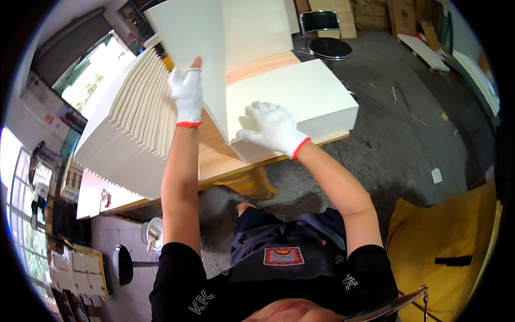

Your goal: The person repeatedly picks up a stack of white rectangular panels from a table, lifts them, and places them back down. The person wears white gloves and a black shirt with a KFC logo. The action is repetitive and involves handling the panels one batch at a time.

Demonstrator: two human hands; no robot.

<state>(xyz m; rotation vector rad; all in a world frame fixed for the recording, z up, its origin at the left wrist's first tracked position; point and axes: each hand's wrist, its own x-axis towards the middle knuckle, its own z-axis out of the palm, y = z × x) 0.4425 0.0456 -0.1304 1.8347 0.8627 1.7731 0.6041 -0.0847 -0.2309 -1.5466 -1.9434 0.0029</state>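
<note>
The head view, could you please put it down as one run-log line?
left white-gloved hand: touching upright white panel | right white-gloved hand: laid open on thick white rectangular block | at left: ridged white stack

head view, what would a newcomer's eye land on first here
Probably the two white gloves with red cuffs near the middle: the left hand at a raised white panel, the right hand spread on a thick white block. Next might come the big white stack with its rippled edge, on the left, and the black chair beyond the table, at the top right.
</note>
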